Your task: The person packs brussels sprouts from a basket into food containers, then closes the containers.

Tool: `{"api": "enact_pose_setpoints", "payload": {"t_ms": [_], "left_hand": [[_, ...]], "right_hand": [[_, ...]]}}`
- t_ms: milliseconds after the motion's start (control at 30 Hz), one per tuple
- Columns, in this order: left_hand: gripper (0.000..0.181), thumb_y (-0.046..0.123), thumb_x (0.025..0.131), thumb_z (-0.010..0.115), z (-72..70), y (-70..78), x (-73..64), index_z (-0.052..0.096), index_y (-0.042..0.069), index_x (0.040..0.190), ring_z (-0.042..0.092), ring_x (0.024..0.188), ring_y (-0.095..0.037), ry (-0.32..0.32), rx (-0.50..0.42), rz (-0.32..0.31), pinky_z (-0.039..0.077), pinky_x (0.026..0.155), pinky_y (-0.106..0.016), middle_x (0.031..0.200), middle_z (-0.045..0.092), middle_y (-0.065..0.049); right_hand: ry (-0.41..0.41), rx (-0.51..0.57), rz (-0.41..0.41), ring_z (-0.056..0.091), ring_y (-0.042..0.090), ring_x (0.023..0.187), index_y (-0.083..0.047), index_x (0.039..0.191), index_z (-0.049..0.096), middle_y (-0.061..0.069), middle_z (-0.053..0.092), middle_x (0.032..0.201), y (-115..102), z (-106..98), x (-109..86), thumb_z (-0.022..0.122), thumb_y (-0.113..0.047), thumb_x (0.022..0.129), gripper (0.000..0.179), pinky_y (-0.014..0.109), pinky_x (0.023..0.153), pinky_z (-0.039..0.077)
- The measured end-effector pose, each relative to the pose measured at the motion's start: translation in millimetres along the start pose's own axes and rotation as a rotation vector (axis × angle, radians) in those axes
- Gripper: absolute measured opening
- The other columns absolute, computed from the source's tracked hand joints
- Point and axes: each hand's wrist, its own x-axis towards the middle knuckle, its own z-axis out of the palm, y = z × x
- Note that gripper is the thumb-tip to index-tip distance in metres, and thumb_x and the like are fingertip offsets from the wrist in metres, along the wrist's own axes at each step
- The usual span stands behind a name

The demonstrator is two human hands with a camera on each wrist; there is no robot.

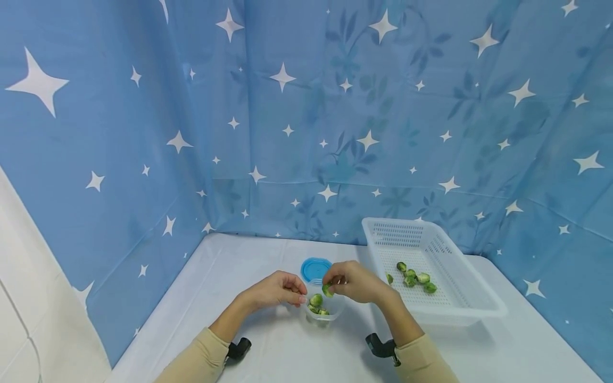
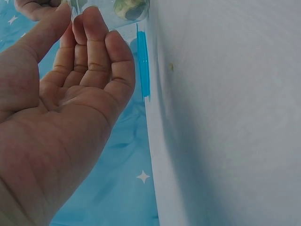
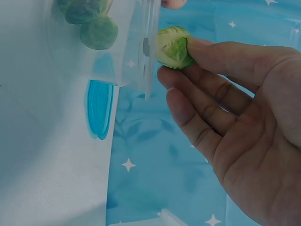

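Observation:
Between thumb and fingertips my right hand (image 1: 356, 282) pinches a green Brussels sprout (image 3: 173, 49), held just over the rim of a small clear plastic container (image 1: 338, 306). Several other Brussels sprouts (image 1: 316, 300) lie inside this container. On its left side, my left hand (image 1: 275, 290) pinches the rim between thumb and fingers, its palm facing the camera in the left wrist view. Just behind the container sits a round blue lid (image 1: 314, 269) on the table.
To the right stands a large white perforated basket (image 1: 471, 282) with several Brussels sprouts (image 1: 410, 279) in it. A white cloth covers the table (image 1: 268, 356). Blue curtains (image 1: 306, 133) with white stars hang behind and at both sides.

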Motion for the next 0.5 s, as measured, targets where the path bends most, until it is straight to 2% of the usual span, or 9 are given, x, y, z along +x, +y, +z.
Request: {"api": "enact_pose_setpoints", "payload": {"t_ms": [167, 500], "left_hand": [[0.023, 0.015, 0.098, 0.073, 0.4, 0.8, -0.7, 0.071, -0.003, 0.112, 0.070, 0.086, -0.016, -0.001, -0.004, 0.006, 0.059, 0.082, -0.038, 0.095, 0.072, -0.002], [0.030, 0.015, 0.099, 0.072, 0.5, 2.5, -1.6, 0.068, -0.009, 0.117, 0.070, 0.086, -0.017, -0.006, 0.005, 0.004, 0.059, 0.083, -0.041, 0.096, 0.072, -0.002]], "right_hand": [[-0.032, -0.008, 0.024, 0.069, 0.011, 0.086, -0.007, 0.103, 0.078, 0.003, 0.077, 0.097, -3.2, 2.5, 0.7, 0.074, 0.000, 0.093, 0.013, 0.024, 0.074, 0.057], [-0.082, -0.097, -0.006, 0.071, 0.011, 0.087, -0.003, 0.102, 0.080, 0.005, 0.078, 0.097, -8.0, 9.6, 4.4, 0.074, 0.005, 0.089, 0.017, 0.023, 0.077, 0.058]]}}
